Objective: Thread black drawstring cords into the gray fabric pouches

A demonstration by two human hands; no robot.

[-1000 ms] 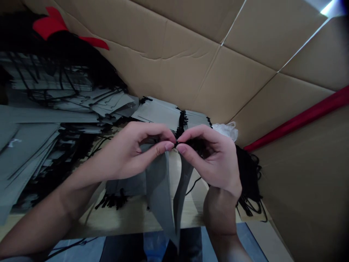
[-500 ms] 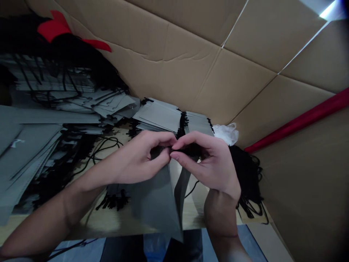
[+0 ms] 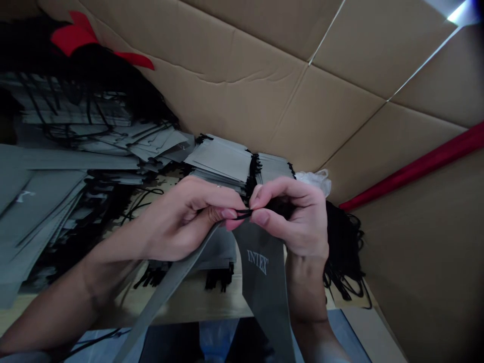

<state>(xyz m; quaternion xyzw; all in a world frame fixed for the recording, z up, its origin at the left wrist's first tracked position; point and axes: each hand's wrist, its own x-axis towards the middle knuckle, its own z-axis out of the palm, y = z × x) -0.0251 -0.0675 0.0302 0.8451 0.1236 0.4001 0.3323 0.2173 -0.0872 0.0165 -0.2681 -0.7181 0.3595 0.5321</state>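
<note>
Both hands meet in the middle of the view, over the front part of the table. A thin black cord point(image 3: 244, 214) runs between the fingertips. My left hand point(image 3: 185, 217) pinches it between thumb and fingers, and my right hand point(image 3: 298, 217) pinches its other end close by. Below the fingers hangs a grey sheet point(image 3: 264, 287) printed "INTEX". Another grey strip point(image 3: 170, 282) slants down under my left hand; whether both belong to one folded piece, I cannot tell. Part of the cord is hidden by the fingers.
Stacks of grey sheets point(image 3: 223, 159) with black cord ends stand behind the hands. More grey sheets point(image 3: 45, 212) pile up at left, beneath black cords and a red strip point(image 3: 75, 40). At right lie a black cord bundle point(image 3: 342, 252) and a clear plastic bag point(image 3: 319, 180). Cardboard walls point(image 3: 245, 101) enclose the table.
The fingertips have moved slightly apart, exposing the cord between them. The hanging grey pieces have swung apart, one left and one right, and the "INTEX" print now shows.
</note>
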